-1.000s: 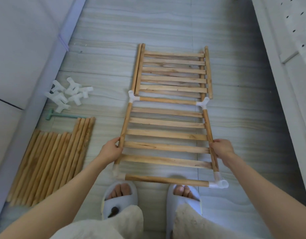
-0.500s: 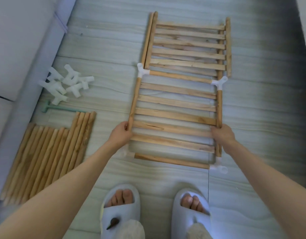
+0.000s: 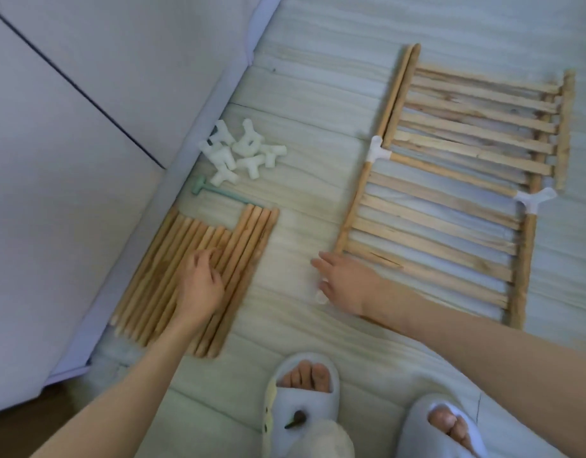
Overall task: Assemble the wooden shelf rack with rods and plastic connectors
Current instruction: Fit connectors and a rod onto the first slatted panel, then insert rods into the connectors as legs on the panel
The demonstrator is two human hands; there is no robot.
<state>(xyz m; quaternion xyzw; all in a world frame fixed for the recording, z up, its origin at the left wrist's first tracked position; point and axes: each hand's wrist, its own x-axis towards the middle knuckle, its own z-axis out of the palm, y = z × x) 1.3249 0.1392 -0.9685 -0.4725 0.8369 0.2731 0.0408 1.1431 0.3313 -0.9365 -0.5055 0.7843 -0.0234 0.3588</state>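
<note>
I see the round pale-wood rods [image 3: 199, 279] as bare, matt timber with visible grain. The slatted light-wood shelf panels [image 3: 443, 233] right of them look unvarnished and rough, one slat splintered. The white plastic connectors [image 3: 243, 153] beyond the rods are smooth with a faint sheen. The pale grey streaked floor [image 3: 304, 94] looks smooth, softly glossy.
</note>
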